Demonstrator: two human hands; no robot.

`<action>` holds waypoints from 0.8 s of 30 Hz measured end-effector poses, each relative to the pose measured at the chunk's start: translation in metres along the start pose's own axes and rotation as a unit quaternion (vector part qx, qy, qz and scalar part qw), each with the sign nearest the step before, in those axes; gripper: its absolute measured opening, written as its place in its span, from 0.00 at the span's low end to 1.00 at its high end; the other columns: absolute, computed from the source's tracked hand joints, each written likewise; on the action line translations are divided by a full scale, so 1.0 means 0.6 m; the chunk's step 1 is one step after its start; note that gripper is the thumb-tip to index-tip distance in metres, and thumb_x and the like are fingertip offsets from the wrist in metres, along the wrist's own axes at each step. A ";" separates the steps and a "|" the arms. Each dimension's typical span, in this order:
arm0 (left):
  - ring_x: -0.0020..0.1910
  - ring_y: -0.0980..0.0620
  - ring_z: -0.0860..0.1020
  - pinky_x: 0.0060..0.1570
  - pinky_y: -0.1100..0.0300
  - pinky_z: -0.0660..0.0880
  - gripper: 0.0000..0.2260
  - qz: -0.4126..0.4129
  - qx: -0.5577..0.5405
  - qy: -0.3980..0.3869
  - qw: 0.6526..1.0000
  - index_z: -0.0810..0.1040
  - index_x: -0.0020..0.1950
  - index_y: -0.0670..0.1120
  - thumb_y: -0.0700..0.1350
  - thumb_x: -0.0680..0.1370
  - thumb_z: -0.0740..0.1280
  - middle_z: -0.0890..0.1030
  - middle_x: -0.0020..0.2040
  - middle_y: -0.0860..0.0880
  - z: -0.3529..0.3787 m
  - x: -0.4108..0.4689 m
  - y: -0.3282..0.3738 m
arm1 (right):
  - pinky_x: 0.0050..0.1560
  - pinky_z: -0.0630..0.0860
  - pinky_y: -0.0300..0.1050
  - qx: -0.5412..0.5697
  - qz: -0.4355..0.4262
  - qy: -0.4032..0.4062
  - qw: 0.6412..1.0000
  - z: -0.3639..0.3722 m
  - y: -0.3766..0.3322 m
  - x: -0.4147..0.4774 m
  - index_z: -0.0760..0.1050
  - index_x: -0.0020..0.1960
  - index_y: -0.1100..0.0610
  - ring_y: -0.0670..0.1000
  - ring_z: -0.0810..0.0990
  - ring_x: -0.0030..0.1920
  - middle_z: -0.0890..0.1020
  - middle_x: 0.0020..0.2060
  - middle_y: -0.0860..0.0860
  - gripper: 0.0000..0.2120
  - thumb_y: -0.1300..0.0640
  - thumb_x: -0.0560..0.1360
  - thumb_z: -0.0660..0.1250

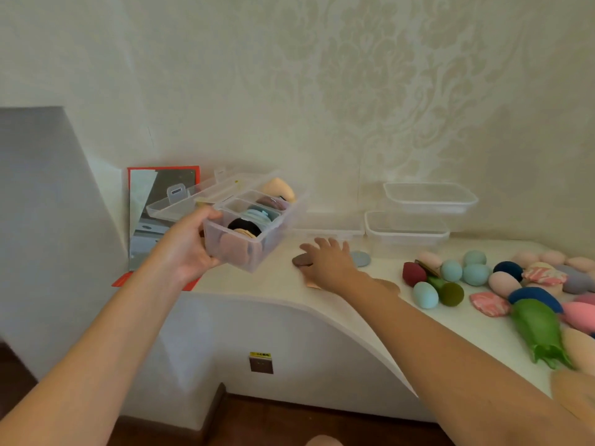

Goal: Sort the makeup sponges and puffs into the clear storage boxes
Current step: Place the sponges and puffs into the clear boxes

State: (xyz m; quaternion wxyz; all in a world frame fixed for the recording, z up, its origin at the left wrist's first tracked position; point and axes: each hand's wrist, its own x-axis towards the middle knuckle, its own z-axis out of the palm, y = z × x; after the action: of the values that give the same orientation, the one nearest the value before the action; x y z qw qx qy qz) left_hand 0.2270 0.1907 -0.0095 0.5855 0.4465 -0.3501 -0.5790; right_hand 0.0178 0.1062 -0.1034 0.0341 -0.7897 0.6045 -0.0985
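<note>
Puff (301,261) of brown colour at frame centre seems light, soft; pinch its rim. Right hand (328,259) lies open over it; left hand (190,249) grips the clear box (246,252).

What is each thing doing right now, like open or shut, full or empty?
Divided box: lifted, tilted, lid open, partly filled.
Left hand: grips the box.
Right hand: fingers straight, by brown puff.
Two tubs: empty, open.
Egg sponges: loose on table.
</note>
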 end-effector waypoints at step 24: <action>0.58 0.41 0.78 0.52 0.46 0.78 0.18 -0.017 0.060 0.020 0.998 0.71 0.67 0.46 0.45 0.77 0.61 0.78 0.60 0.41 -0.079 -0.009 -0.053 | 0.65 0.59 0.60 -0.066 0.053 -0.060 0.995 0.023 0.010 0.034 0.60 0.72 0.52 0.58 0.60 0.69 0.69 0.66 0.55 0.22 0.52 0.78 0.53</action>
State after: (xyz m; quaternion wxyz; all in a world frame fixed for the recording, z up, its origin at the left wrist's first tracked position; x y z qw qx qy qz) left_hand 0.2589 0.2040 -0.0551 0.5546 0.4982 -0.3650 -0.5577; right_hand 0.0200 0.0844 -0.1156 0.0229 -0.7614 0.6478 -0.0092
